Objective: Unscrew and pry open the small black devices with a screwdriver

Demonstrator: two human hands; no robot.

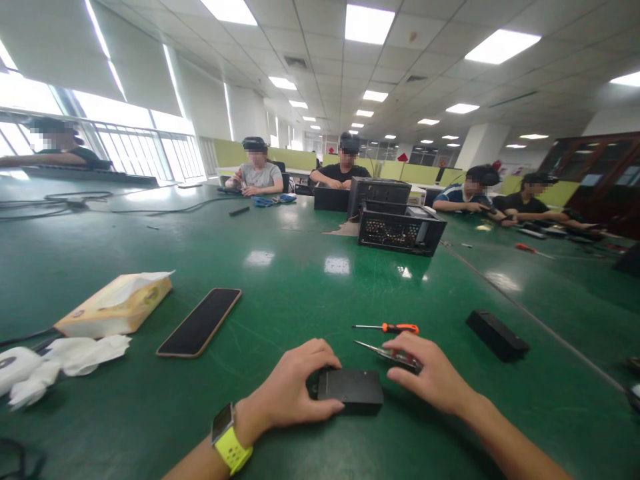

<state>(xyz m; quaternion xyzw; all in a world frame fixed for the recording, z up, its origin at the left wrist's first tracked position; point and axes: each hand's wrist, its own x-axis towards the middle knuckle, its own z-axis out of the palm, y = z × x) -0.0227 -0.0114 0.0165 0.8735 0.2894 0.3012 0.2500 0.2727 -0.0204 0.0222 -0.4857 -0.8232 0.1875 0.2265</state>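
Observation:
My left hand (300,387) grips a small black rectangular box (354,390) by its left end, thumb in front and fingers behind. A yellow-green watch strap is on that wrist. To the right, my right hand (427,370) has its thumb and fingers apart around a pointed metal tool (373,347), which looks like pliers. The tool's rear part is partly hidden by the fingers; whether they touch it I cannot tell. Just beyond lies an orange-and-black screwdriver (400,328), its shaft pointing left.
A second black box (497,335) lies at right. On the left are a phone (201,323), a tissue pack (117,303) and crumpled tissues (85,353). Open black metal cases (400,230) stand across the green table (300,280). Several people sit around it; cables lie far left.

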